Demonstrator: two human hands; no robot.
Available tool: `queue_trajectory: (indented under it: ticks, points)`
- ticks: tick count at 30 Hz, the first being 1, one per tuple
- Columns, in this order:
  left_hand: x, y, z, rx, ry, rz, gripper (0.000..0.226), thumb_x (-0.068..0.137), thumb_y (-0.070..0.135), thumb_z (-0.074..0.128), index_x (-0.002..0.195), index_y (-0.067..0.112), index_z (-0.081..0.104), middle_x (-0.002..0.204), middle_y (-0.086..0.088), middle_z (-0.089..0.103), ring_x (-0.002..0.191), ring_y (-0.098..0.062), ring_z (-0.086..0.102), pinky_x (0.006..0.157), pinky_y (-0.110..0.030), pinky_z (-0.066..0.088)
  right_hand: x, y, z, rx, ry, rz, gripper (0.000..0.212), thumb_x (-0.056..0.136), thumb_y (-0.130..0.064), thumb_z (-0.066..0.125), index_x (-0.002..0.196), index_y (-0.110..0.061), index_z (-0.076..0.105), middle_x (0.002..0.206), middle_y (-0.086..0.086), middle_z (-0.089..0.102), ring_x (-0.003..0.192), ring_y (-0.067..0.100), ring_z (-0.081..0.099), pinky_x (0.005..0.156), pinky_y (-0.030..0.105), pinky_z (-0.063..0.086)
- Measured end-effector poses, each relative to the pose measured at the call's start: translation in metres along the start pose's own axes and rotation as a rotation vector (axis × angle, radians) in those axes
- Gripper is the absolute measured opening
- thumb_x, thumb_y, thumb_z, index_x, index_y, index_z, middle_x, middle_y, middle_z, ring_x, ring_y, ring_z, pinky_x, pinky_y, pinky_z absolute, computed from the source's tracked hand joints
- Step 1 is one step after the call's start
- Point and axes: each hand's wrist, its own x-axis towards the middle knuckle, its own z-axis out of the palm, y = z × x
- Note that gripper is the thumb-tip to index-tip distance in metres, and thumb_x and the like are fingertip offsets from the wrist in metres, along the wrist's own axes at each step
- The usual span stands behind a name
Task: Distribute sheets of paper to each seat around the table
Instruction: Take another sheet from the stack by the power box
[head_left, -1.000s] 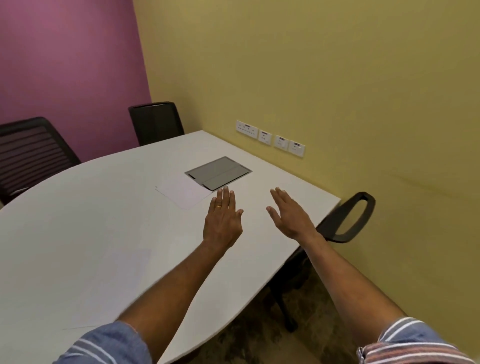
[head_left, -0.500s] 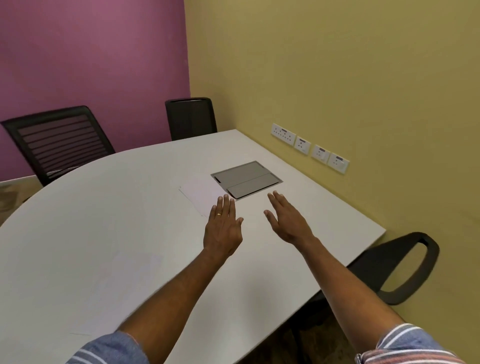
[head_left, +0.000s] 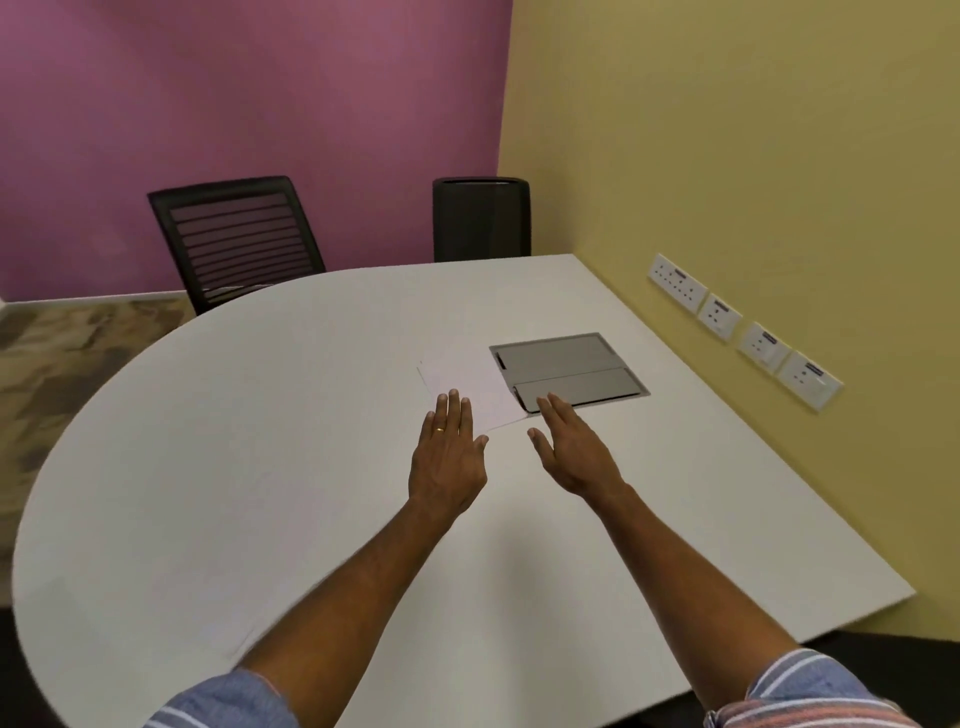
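A white stack of paper (head_left: 467, 382) lies on the white table (head_left: 311, 415), beside a grey cable hatch. My left hand (head_left: 449, 460) is flat and empty, its fingertips over the near edge of that stack. My right hand (head_left: 574, 449) is open too, held edge-on just right of the stack, fingertips at the hatch's near corner. A single white sheet (head_left: 244, 556) lies near the table's front left edge, partly hidden by my left forearm.
The grey cable hatch (head_left: 569, 371) is set flush in the table. Two black chairs, one mesh-backed (head_left: 236, 236) and one solid (head_left: 480, 218), stand at the far side against the purple wall. Wall sockets (head_left: 743, 330) line the yellow wall on the right.
The view has swung left and closer over the table; the right-hand chair has left the frame. Both hands have reached further forward, the left now over the stack's edge.
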Motion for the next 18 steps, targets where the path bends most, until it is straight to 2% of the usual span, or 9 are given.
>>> queue_trajectory:
  ticks: [6,11,15,18]
  points:
    - [0.028,-0.007,0.027,0.028,-0.044,-0.06,0.064,0.108,0.04,0.015,0.16,0.005,0.0,0.168,-0.014,-0.004,0.156,-0.028,-0.006,0.127,-0.04,0.0,0.039,0.015,0.028,-0.002,-0.05,-0.048,0.06,0.107,-0.041,0.034,0.16,-0.014,0.02,0.168,0.007,0.017,0.154,0.022,0.018,0.124,0.038,0.024]
    - [0.07,-0.016,0.048,0.032,-0.096,-0.079,0.065,0.108,0.041,0.014,0.159,0.005,-0.003,0.168,-0.013,-0.007,0.156,-0.029,-0.009,0.128,-0.04,0.0,0.076,0.027,0.048,-0.034,-0.068,-0.056,0.06,0.107,-0.04,0.034,0.159,-0.014,0.022,0.167,0.008,0.019,0.155,0.024,0.017,0.125,0.04,0.019]
    - [0.097,-0.018,0.058,0.018,-0.079,-0.074,0.065,0.108,0.041,0.016,0.159,0.004,-0.001,0.168,-0.014,-0.006,0.156,-0.029,-0.007,0.128,-0.041,0.001,0.096,0.038,0.051,-0.01,-0.04,-0.041,0.059,0.107,-0.039,0.036,0.159,-0.014,0.025,0.166,0.008,0.022,0.154,0.024,0.018,0.125,0.038,0.019]
    - [0.113,-0.019,0.07,0.02,-0.101,-0.079,0.065,0.108,0.04,0.017,0.16,0.004,0.001,0.168,-0.014,-0.004,0.156,-0.029,-0.005,0.128,-0.041,0.002,0.114,0.052,0.057,-0.016,-0.082,-0.026,0.059,0.107,-0.039,0.036,0.159,-0.014,0.024,0.167,0.007,0.02,0.155,0.023,0.017,0.125,0.038,0.02]
